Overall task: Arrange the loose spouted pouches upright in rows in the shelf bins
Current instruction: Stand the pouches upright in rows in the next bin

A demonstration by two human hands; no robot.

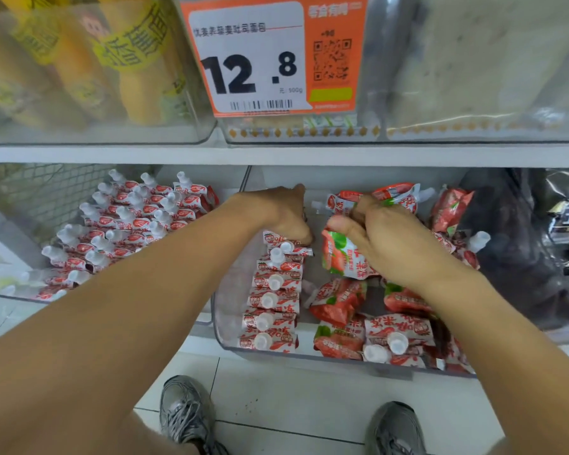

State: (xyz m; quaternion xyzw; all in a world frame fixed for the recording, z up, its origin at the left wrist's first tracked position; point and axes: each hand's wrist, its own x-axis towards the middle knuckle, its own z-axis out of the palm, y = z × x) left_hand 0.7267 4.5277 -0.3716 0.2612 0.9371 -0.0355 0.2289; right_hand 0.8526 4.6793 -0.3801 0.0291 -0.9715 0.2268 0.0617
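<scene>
Forearms reach into the clear bin (230,343): left hand (284,215) presses curled fingers on the far end of the upright pouch row (273,290) by the bin's left wall, right hand (388,238) grasps a loose pouch (337,254) just right of it. Row could topple if the left hand lets go; the loose pile (398,326) may crowd the slot. Left fingertips are hidden, so whether they pinch anything is unclear.

This is a shop aisle, shown by the orange-and-white price tag (273,55) reading 12.8 with barcode and QR code at the upper centre, the white shelf edge (283,154) across the middle, and clear bins (309,356) below filled with many identical spouted pouches (270,302).
</scene>
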